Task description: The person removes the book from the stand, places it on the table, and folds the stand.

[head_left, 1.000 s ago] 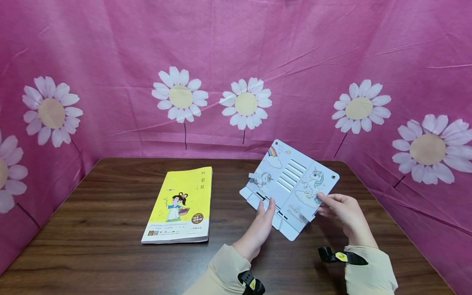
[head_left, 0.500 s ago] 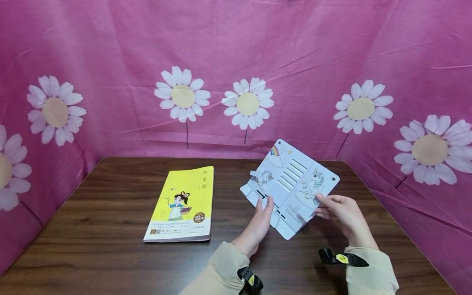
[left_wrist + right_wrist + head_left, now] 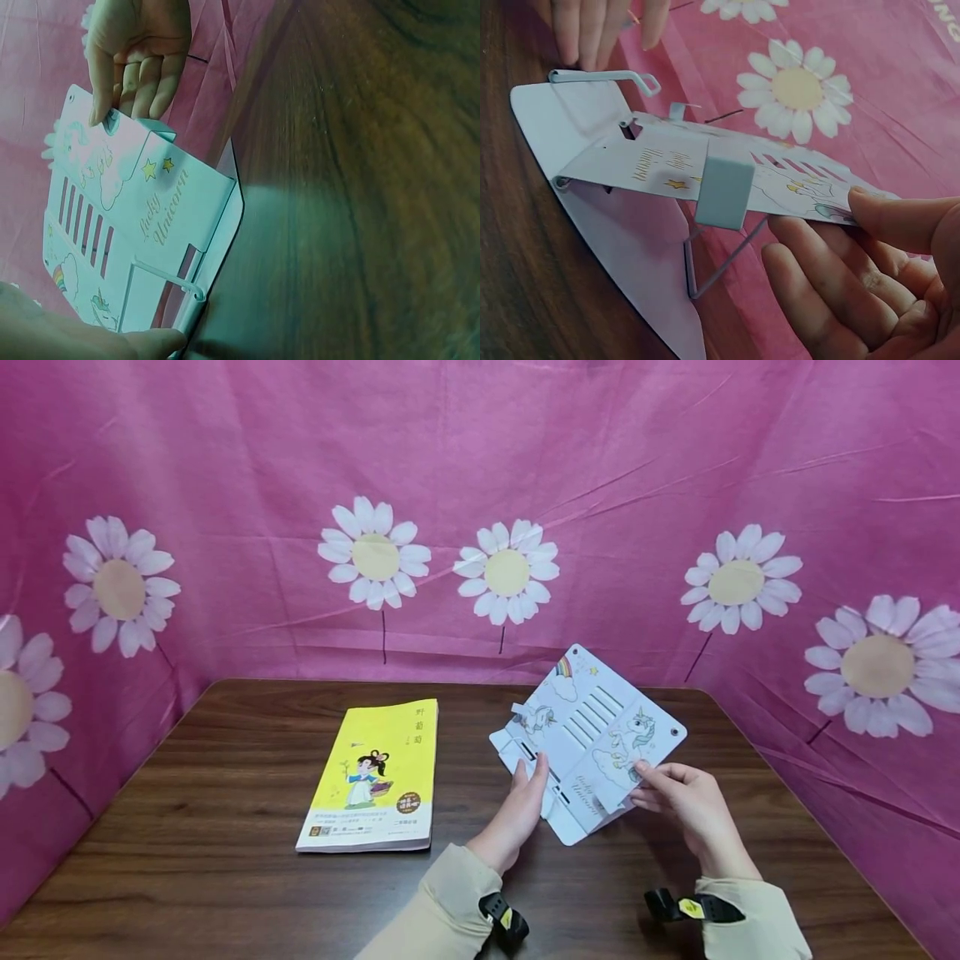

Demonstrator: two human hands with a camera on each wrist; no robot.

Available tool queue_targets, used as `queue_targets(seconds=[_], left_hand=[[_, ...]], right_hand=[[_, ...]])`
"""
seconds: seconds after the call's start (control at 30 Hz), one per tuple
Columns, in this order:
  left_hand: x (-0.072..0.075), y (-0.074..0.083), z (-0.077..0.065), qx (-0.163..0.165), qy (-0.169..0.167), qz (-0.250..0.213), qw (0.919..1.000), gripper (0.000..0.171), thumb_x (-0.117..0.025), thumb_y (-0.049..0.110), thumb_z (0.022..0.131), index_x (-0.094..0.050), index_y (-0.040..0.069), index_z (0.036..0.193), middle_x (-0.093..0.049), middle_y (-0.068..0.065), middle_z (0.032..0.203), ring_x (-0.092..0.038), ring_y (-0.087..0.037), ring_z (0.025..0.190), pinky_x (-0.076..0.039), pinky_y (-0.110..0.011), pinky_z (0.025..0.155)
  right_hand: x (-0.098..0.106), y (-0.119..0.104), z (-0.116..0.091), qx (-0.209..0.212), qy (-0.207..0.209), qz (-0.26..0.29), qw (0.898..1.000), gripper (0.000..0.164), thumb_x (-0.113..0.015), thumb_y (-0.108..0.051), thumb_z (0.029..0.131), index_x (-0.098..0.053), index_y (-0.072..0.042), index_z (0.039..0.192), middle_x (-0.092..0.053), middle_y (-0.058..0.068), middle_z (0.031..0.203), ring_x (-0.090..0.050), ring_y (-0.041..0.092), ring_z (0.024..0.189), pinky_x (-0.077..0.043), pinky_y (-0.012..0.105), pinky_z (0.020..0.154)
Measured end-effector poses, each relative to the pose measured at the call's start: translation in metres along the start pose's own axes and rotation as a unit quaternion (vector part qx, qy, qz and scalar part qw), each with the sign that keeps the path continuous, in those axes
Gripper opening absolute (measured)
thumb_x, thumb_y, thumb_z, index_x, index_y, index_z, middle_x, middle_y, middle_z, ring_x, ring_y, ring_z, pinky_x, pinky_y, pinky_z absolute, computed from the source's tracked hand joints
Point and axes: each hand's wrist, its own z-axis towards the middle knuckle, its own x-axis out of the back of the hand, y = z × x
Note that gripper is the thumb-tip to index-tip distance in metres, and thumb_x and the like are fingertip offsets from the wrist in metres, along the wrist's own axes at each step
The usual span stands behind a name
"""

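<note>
A white book stand (image 3: 581, 766) printed with unicorns and a rainbow is tilted between both hands over the right of the table. My left hand (image 3: 512, 820) grips its lower left edge, thumb on the front. At the right edge of the upper panel, my right hand (image 3: 693, 810) pinches with the thumb in front and fingers behind. In the right wrist view, the panel stands at an angle away from its base plate (image 3: 547, 120), and a bent wire support (image 3: 731, 260) shows between them. A small white side clip (image 3: 727, 184) juts from the panel's edge.
A yellow book (image 3: 408, 760) with a cartoon figure on its cover lies on the brown wooden table (image 3: 225, 793), left of the stand. Behind the table's far edge hangs a pink cloth (image 3: 262, 460) with large white daisies.
The stand's upper panel has tilted a little against its base, whose lower corner has swung left. My right hand has shifted slightly left and down with the panel edge. The head view has turned slightly left.
</note>
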Motion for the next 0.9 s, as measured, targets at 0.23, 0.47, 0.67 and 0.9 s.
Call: queue_targets(seconds=[0.23, 0.47, 0.67, 0.9], left_hand=[[0.002, 0.000, 0.005, -0.010, 0.009, 0.004, 0.9999, 0.095, -0.027, 0.069, 0.098, -0.001, 0.000, 0.158, -0.003, -0.022, 0.166, 0.001, -0.038, 0.153, -0.001, -0.058, 0.123], [0.006, 0.000, 0.008, -0.009, 0.010, 0.010, 0.9999, 0.095, -0.027, 0.070, 0.098, -0.001, 0.002, 0.158, -0.002, -0.022, 0.166, 0.000, -0.038, 0.153, -0.002, -0.058, 0.123], [0.009, 0.000, 0.013, -0.008, 0.018, 0.012, 0.9997, 0.096, -0.027, 0.070, 0.097, -0.001, 0.001, 0.158, -0.002, -0.021, 0.166, 0.000, -0.039, 0.153, -0.002, -0.058, 0.123], [0.013, 0.000, 0.017, -0.007, 0.021, 0.013, 0.9997, 0.093, -0.026, 0.068, 0.099, -0.002, 0.000, 0.158, -0.003, -0.021, 0.166, -0.001, -0.039, 0.153, -0.002, -0.058, 0.123]], right_hand=[[-0.009, 0.004, -0.005, 0.009, 0.019, 0.027, 0.999, 0.019, -0.066, -0.022, 0.096, -0.069, -0.012, 0.080, -0.072, -0.005, 0.069, -0.072, 0.007, 0.066, -0.061, 0.027, 0.070], [-0.017, 0.005, -0.009, 0.014, 0.025, 0.050, 0.998, 0.020, -0.065, -0.019, 0.097, -0.068, -0.013, 0.078, -0.072, -0.005, 0.069, -0.073, 0.007, 0.067, -0.061, 0.027, 0.070], [-0.023, 0.007, -0.011, 0.014, 0.027, 0.071, 0.997, 0.020, -0.066, -0.016, 0.096, -0.068, -0.013, 0.076, -0.073, -0.004, 0.069, -0.073, 0.009, 0.067, -0.061, 0.028, 0.070], [-0.029, 0.008, -0.013, 0.022, 0.015, 0.090, 0.996, 0.020, -0.067, -0.010, 0.094, -0.069, -0.013, 0.074, -0.074, -0.003, 0.073, -0.074, 0.010, 0.068, -0.061, 0.029, 0.070]])
